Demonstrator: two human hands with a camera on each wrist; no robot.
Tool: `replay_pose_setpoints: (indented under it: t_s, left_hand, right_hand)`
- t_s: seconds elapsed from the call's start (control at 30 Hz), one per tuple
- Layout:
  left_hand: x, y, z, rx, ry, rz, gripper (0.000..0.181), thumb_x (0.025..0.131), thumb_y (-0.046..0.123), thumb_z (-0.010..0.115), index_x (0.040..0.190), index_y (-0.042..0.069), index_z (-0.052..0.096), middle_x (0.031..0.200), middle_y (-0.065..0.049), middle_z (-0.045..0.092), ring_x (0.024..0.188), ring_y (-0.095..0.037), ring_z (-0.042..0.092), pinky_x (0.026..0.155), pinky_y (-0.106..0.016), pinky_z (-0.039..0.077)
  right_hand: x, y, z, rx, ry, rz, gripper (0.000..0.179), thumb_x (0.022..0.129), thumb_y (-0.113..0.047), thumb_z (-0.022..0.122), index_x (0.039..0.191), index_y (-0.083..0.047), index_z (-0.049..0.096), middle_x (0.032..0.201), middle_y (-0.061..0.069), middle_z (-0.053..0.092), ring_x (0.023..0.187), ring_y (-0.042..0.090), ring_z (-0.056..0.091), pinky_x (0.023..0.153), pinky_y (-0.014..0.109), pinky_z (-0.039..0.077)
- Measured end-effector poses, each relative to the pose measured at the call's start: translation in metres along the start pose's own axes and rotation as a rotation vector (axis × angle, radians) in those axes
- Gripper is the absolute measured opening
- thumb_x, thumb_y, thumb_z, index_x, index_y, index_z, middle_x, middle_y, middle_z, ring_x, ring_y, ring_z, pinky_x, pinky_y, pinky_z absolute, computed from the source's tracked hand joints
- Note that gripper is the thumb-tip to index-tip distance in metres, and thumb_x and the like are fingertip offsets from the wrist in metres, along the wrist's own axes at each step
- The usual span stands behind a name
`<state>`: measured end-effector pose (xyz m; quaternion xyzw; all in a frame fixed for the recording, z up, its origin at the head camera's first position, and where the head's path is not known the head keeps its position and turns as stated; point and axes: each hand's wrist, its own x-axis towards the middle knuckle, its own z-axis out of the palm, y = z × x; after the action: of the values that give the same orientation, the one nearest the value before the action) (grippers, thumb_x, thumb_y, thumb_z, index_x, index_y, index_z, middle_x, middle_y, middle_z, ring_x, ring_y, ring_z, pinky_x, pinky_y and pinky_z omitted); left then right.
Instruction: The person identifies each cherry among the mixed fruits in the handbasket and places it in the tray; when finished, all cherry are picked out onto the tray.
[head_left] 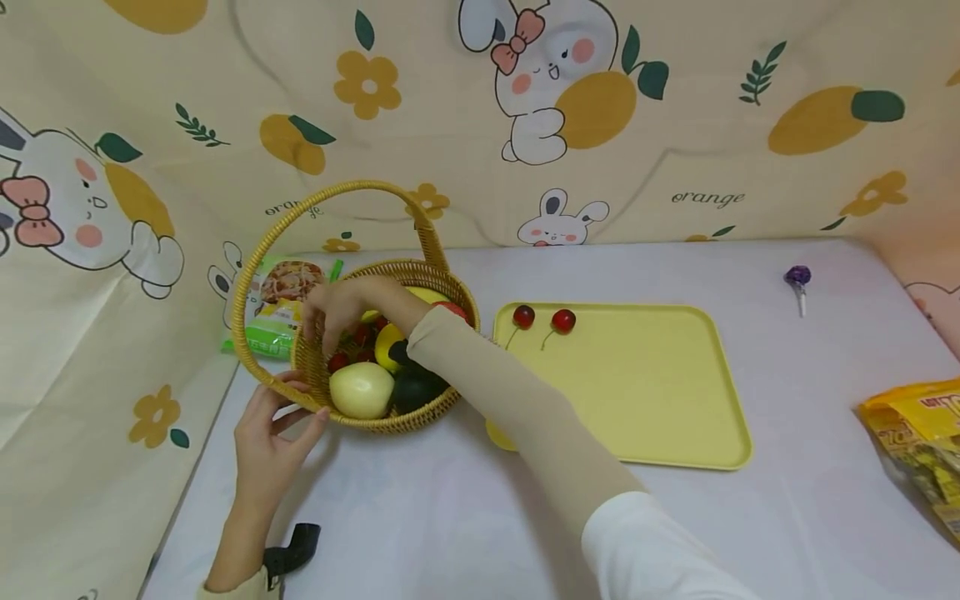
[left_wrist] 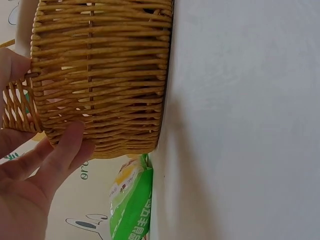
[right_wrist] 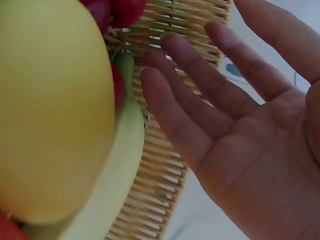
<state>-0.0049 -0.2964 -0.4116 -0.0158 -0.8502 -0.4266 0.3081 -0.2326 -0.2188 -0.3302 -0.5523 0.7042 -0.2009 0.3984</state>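
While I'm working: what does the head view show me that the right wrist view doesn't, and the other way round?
Only the head view: the left hand holding the wicker basket at its rim, the yellow tray with two cherries, and the lollipop. Only the right wrist view: the palm of the right hand, nothing in it, and the greenish tip of a banana. Both: the right hand, part of the basket, and more cherries inside it.

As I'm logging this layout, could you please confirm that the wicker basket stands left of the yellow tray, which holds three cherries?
Not quite: the head view shows two cherries, not three, on the yellow tray, with the wicker basket to its left.
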Motion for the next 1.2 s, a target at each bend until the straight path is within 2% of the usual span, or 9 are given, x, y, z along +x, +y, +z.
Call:
replay_pose_setpoints:
  t_s: [0.2,0.3,0.37,0.43,0.6,0.67,0.83,1.0,1.2]
  left_hand:
    - [-0.004,-0.012,-0.001,0.000,-0.018,-0.024,0.041,0.073,-0.016,0.078,0.111,-0.009,0.063,0.123,-0.020,0.058,0.100,-0.009,0.061,0.080,-0.013,0.055]
    - [-0.006,-0.014,-0.001,0.005,-0.024,-0.026,0.041,0.073,-0.014,0.078,0.111,-0.009,0.063,0.125,-0.020,0.058,0.101,-0.008,0.061,0.080,-0.014,0.055]
    - [-0.006,-0.013,-0.001,0.007,-0.021,-0.024,0.040,0.074,-0.014,0.078,0.111,-0.009,0.063,0.125,-0.020,0.058,0.101,-0.006,0.061,0.080,-0.013,0.055]
    - [-0.004,-0.003,-0.001,0.015,-0.022,-0.023,0.040,0.073,-0.017,0.077,0.110,-0.011,0.062,0.124,-0.023,0.057,0.101,-0.005,0.060,0.080,-0.013,0.055]
    - [-0.004,-0.001,-0.002,0.021,-0.027,-0.022,0.043,0.072,-0.018,0.078,0.111,-0.011,0.062,0.125,-0.022,0.057,0.102,-0.005,0.060,0.080,-0.012,0.055]
    - [-0.005,-0.008,-0.002,0.021,-0.026,-0.023,0.044,0.071,-0.018,0.079,0.112,-0.009,0.062,0.126,-0.020,0.058,0.103,-0.005,0.060,0.080,-0.012,0.055]
    - [-0.001,0.010,-0.002,0.039,-0.027,-0.013,0.043,0.070,-0.022,0.076,0.109,-0.014,0.060,0.122,-0.028,0.057,0.101,-0.002,0.059,0.079,-0.011,0.054]
    - [0.003,0.026,-0.002,0.054,-0.033,-0.018,0.040,0.071,-0.022,0.075,0.108,-0.016,0.059,0.120,-0.030,0.056,0.100,0.000,0.058,0.079,-0.011,0.054]
    - [0.002,0.014,-0.001,0.046,-0.030,-0.011,0.041,0.071,-0.021,0.076,0.108,-0.015,0.059,0.121,-0.029,0.056,0.101,-0.002,0.059,0.079,-0.011,0.054]
  right_hand:
    - [0.013,0.006,0.011,-0.044,-0.035,0.062,0.035,0.090,-0.009,0.074,0.124,-0.008,0.064,0.124,0.002,0.056,0.097,0.013,0.052,0.074,0.023,0.049]
    - [0.018,0.008,0.017,-0.054,-0.029,0.049,0.029,0.089,-0.007,0.074,0.118,-0.006,0.067,0.117,0.002,0.060,0.097,0.013,0.055,0.077,0.025,0.051]
    - [0.020,0.009,0.021,-0.056,-0.013,0.046,0.026,0.089,-0.005,0.073,0.114,-0.005,0.068,0.113,0.002,0.061,0.094,0.013,0.055,0.075,0.025,0.051]
    - [0.022,0.010,0.024,-0.057,0.004,0.040,0.023,0.088,-0.003,0.073,0.111,-0.003,0.069,0.109,0.002,0.062,0.088,0.012,0.054,0.071,0.024,0.051]
    - [0.027,0.010,0.029,-0.071,0.017,0.088,0.018,0.087,-0.002,0.075,0.104,-0.003,0.070,0.103,0.002,0.064,0.082,0.011,0.054,0.065,0.023,0.049]
    - [0.028,0.010,0.029,-0.083,0.013,0.126,0.018,0.086,-0.001,0.075,0.103,-0.005,0.069,0.104,0.001,0.064,0.084,0.011,0.056,0.067,0.023,0.051]
    - [0.028,0.010,0.029,-0.123,-0.012,0.180,0.019,0.087,0.002,0.072,0.103,-0.007,0.068,0.105,0.001,0.065,0.089,0.013,0.059,0.070,0.023,0.054]
    - [0.028,0.009,0.029,-0.150,-0.045,0.186,0.021,0.089,0.003,0.068,0.105,-0.009,0.070,0.108,0.000,0.065,0.089,0.012,0.057,0.069,0.023,0.052]
    - [0.028,0.007,0.030,-0.213,-0.077,0.198,0.023,0.090,0.003,0.065,0.108,-0.011,0.071,0.109,0.000,0.066,0.087,0.012,0.054,0.066,0.022,0.048]
